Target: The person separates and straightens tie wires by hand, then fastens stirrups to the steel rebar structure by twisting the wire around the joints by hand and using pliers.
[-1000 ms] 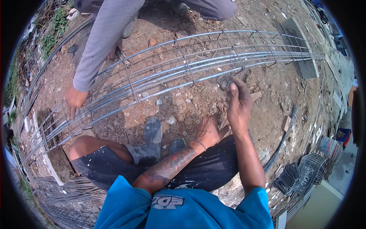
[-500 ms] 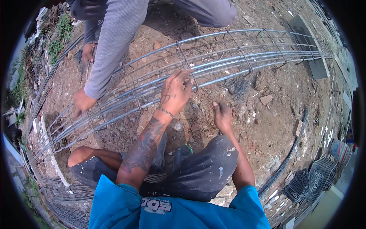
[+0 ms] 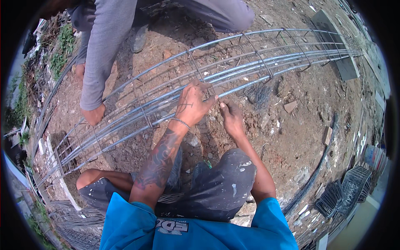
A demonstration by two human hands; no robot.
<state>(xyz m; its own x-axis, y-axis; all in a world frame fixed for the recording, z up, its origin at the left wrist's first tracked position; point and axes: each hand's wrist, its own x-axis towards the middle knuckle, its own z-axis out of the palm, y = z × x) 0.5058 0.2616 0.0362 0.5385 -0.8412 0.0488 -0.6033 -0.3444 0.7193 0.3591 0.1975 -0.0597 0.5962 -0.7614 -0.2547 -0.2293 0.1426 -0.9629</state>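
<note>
The left hand (image 3: 192, 105) rests on the rebar cage (image 3: 166, 100), a long frame of steel bars and square ties lying on the dirt ground (image 3: 300, 137) in front of the squatting person. Its fingers (image 3: 203, 88) are curled together over a bar beside one of the ties, with the thumb stretched toward the other hand. The right hand (image 3: 231, 117) sits just beside it, low at the cage's near bar, fingers bunched together near the ground; whether they pinch anything is too small to tell. Across the cage, another person's hand (image 3: 93, 114) grips a bar.
</note>
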